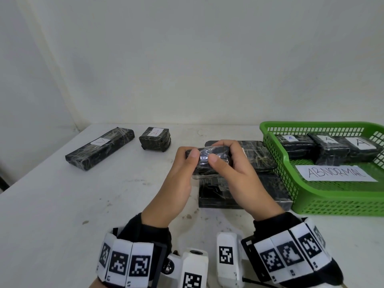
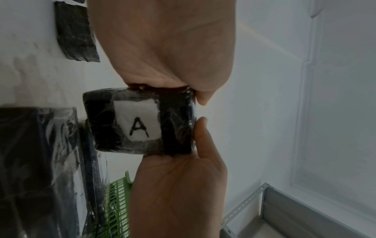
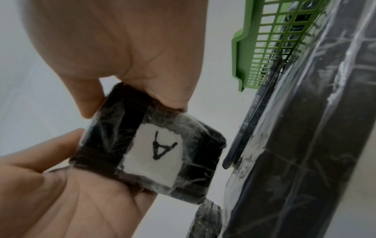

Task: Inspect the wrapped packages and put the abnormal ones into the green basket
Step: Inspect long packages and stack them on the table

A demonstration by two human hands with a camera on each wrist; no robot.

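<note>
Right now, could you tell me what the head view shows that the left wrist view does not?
Only the head view shows the ABNORMAL sign in the green basket, three A-marked packages there, and two packages far left on the table. Only the left wrist view shows the A label on the small package's underside. Both show the left hand and right hand holding it.

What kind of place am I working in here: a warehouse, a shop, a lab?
Probably a staged sorting bench, not a shop: a bare white table against a plain wall, a green basket with a handwritten ABNORMAL sign, and metal shelving nearby.
</note>
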